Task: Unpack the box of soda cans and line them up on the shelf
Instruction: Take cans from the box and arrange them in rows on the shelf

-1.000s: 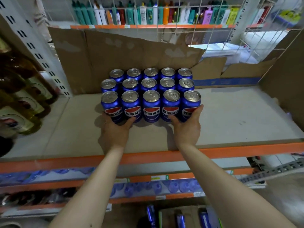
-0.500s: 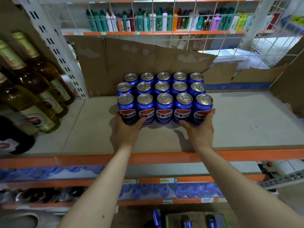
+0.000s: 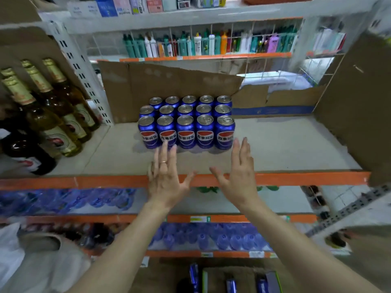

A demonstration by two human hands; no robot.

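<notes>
Head view shows fifteen glossy blue soda cans with silver pull-tab lids, standing upright in a tight three-by-five block on the matte grey shelf, just in front of a torn brown cardboard sheet. Both hands are released and grasp nothing: the left hand, wearing a ring, and the right hand hover with fingers straight and spread above the shelf's orange front edge, short of the cans. Amber glass bottles with gold foil necks stand well to the left.

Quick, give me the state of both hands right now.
Left hand: open, fingers spread, holding nothing.
Right hand: open, fingers straight, holding nothing.
</notes>
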